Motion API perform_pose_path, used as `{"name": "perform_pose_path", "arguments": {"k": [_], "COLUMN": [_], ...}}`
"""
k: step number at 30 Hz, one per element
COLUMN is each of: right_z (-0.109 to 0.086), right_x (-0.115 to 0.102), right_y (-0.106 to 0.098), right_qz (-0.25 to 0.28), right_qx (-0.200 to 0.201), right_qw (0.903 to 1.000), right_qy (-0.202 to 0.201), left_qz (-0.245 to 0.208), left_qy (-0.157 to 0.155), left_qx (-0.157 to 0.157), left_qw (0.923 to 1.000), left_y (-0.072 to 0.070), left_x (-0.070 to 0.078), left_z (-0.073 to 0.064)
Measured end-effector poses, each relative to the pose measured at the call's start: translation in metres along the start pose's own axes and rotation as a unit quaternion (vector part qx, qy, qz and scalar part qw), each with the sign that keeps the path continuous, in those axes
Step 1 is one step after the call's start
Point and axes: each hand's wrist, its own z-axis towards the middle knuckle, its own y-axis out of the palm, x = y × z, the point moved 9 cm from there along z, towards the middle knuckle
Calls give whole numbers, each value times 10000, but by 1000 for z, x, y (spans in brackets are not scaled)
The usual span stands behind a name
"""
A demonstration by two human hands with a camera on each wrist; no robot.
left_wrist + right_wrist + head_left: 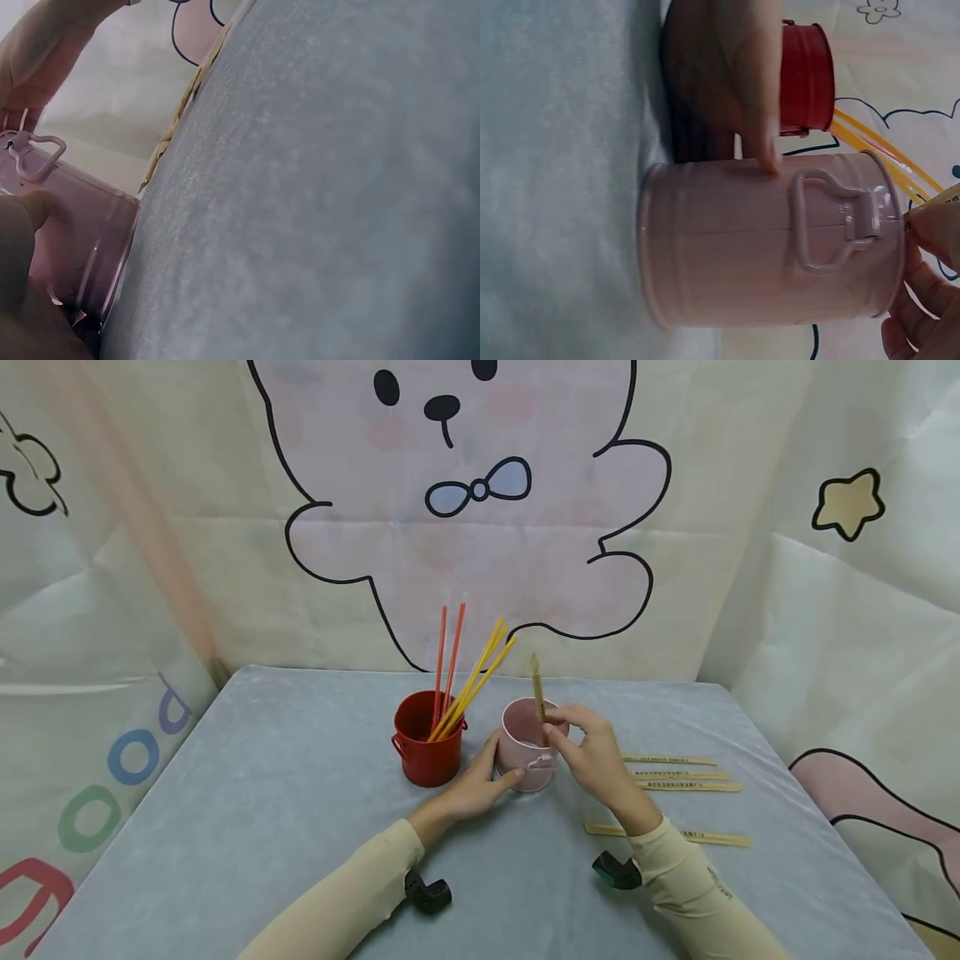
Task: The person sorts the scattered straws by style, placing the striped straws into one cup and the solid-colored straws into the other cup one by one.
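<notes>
On the table (300,777) before me, my left hand (472,787) curls round the pink bucket (521,753); my right hand (588,756) pinches a wrapped stick (537,689) nearly upright at its mouth. Just left stands the red bucket (431,764) holding red and yellow sticks (450,718); behind hangs a printed backdrop (712,485).

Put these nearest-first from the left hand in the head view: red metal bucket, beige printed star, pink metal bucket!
1. Pink metal bucket, held by the left hand.
2. Red metal bucket, to the left.
3. Beige printed star, far upper right.
</notes>
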Motion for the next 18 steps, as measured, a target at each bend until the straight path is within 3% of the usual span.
{"name": "perform_pose_path", "arguments": {"k": [8,15,18], "right_z": [-6,3,5], "right_x": [6,14,26], "right_y": [7,-24,-38], "right_qz": [-277,-225,-124], "right_qx": [-339,-285,-560], "right_qw": [9988,9983,9959], "right_qy": [202,452,697], "left_qz": [154,2,6], "left_qy": [-69,42,20], "left_qx": [-13,-33,-26], "left_qw": [9999,10000,10000], "left_y": [2,1,1], "left_x": [-8,-3,-3], "left_z": [0,0,-1]}}
